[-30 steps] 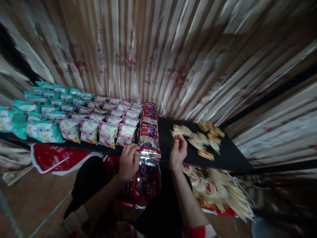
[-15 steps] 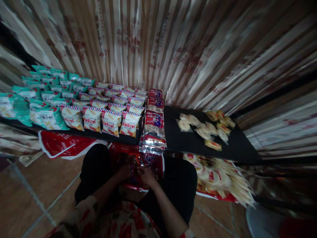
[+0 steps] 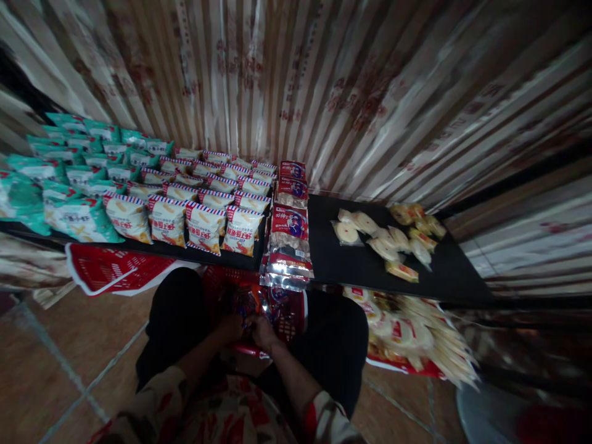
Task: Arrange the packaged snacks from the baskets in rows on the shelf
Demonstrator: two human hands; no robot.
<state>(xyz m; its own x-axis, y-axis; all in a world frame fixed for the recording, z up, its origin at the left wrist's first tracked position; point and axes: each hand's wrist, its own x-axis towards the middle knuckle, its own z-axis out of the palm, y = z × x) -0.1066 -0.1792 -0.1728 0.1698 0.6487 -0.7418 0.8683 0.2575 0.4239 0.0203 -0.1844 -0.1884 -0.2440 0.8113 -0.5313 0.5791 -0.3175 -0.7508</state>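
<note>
My left hand (image 3: 230, 327) and my right hand (image 3: 261, 329) are both down inside a red basket (image 3: 287, 311) between my knees. Their fingers are curled among shiny red snack packets (image 3: 252, 302) in the basket. It is dark there, and which packet each hand grips I cannot make out. Just above the basket, a column of red and silver packets (image 3: 290, 237) lies on the black shelf (image 3: 351, 268), its lowest packet overhanging the front edge.
Rows of red-striped snack bags (image 3: 203, 209) and teal bags (image 3: 69, 179) fill the shelf's left part. Small pale and yellow packets (image 3: 388, 240) lie on its right. Another red basket (image 3: 108, 271) sits at left; one with white packets (image 3: 407, 336) at right. Striped wall behind.
Both hands left the shelf's front edge and dropped into the red basket between my knees. The view tilted down slightly. In the last half second the hands drew closer together.
</note>
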